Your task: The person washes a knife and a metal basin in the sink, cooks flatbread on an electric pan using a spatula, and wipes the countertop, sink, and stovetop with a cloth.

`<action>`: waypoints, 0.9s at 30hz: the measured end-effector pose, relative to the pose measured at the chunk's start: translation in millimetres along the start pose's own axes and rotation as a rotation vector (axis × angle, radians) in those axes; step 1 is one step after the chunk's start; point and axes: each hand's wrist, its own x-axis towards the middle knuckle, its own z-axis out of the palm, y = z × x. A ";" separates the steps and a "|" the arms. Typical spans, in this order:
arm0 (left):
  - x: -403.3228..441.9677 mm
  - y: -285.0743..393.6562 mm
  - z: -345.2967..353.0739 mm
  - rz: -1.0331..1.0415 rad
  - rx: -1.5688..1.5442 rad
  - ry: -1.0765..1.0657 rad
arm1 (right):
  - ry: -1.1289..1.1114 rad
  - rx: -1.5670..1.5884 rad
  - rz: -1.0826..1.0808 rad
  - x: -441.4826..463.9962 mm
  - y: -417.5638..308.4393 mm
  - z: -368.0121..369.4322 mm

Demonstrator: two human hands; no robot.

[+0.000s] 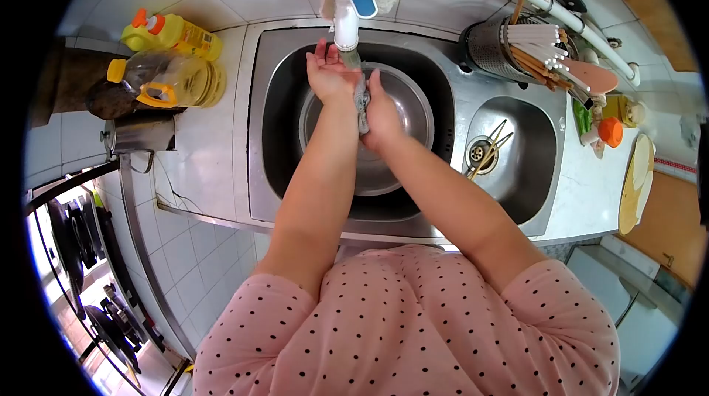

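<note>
1. With 12 o'clock straight ahead of me and the bowl (413,123) as the centre, I have the round metal bowl inside the large sink (278,112).
2. My left hand (334,80) is open, palm up and fingers spread, just below the tap (346,36), which stands at 12 o'clock.
3. My right hand (382,117) is partly closed, its thumb pointing towards 12 o'clock, and it holds a crumpled grey cloth (362,107). The cloth is over the bowl, between my two hands, and hangs along the inner side of my right palm.
4. The tap is white with a blue top; a pale streak below its spout looks like water.
5. Just past 3 o'clock is the small sink (528,174), with a few thin sticks (493,146) lying across its drain (481,155).
6. At 2 o'clock a metal holder (487,49) lies tilted, full of chopsticks and other utensils.
7. Well out at 3 o'clock is an orange-capped jar (610,132) on the counter (583,200), and slightly past it, a round board (635,186).
8. At 10 o'clock is a yellow bottle (185,34) with an orange top; an oil bottle (188,80) is right beside it, nearer 9 o'clock.
9. At 9 o'clock is a metal pot (140,132).
</note>
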 end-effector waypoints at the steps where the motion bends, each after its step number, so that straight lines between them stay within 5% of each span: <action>1: -8.8 0.8 6.4 0.003 -0.034 -0.009 | -0.054 0.158 0.155 -1.7 -13.0 7.5; 2: -16.1 1.1 14.2 0.006 -0.067 -0.019 | -0.442 0.161 0.238 9.1 -15.4 -3.2; 6: -27.7 -3.0 25.6 -0.036 -0.092 -0.202 | -0.487 0.186 0.100 13.8 -13.5 0.3; 8: -24.2 6.7 23.3 0.034 0.249 -0.296 | -0.472 0.167 0.051 31.1 -3.4 -10.3; 12: -17.2 5.5 16.5 0.406 0.810 -0.302 | -0.079 -0.035 0.093 32.8 8.5 -4.8; 15: -12.3 10.2 5.4 1.004 1.548 -0.689 | 0.119 -0.059 0.025 38.2 11.5 -8.2; 19: -10.9 26.4 -7.5 1.083 2.012 -0.733 | 0.140 0.027 0.034 26.0 -26.5 -1.8; 20: -13.8 31.4 -10.0 0.936 2.226 -0.722 | 0.128 0.039 0.027 32.5 -29.0 -6.1; 24: -36.8 17.6 -15.7 0.093 1.495 -0.454 | 0.160 0.067 -0.153 82.3 -10.1 -44.1; 27: -68.4 8.7 -15.3 -0.100 1.185 -0.352 | 0.160 -0.285 -0.387 83.5 -9.7 -37.3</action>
